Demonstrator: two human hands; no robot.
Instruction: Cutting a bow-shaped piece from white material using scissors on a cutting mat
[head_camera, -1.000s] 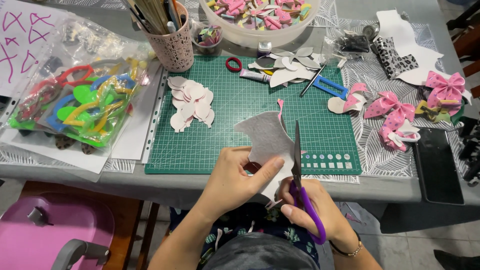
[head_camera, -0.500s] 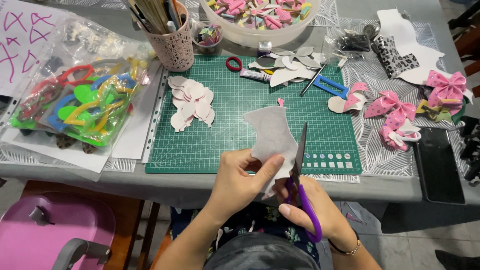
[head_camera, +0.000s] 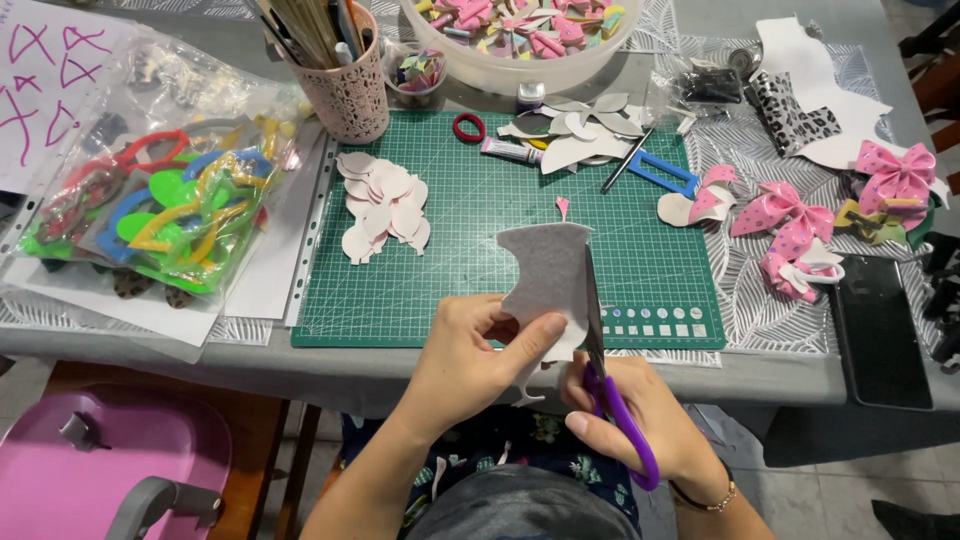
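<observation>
- One grey felt sheet (head_camera: 548, 275) has turned a bit since a second ago, so the cut looks like it's following a curve.
- Left hand (head_camera: 470, 360) pinches its lower edge.
- Right hand (head_camera: 630, 420) grips purple scissors (head_camera: 605, 370), blades along the sheet's right side, above the green cutting mat (head_camera: 480, 240).

one scissors (head_camera: 605, 375), one felt piece (head_camera: 545, 280)

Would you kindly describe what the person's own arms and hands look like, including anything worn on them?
Both forearms are bare, with no sleeves in view and no gloves. The left hand shows no ring, watch or band. The right hand has a thin dark bracelet with small gold-coloured beads at the wrist. Nails look short and unpainted, as far as can be told.
</observation>
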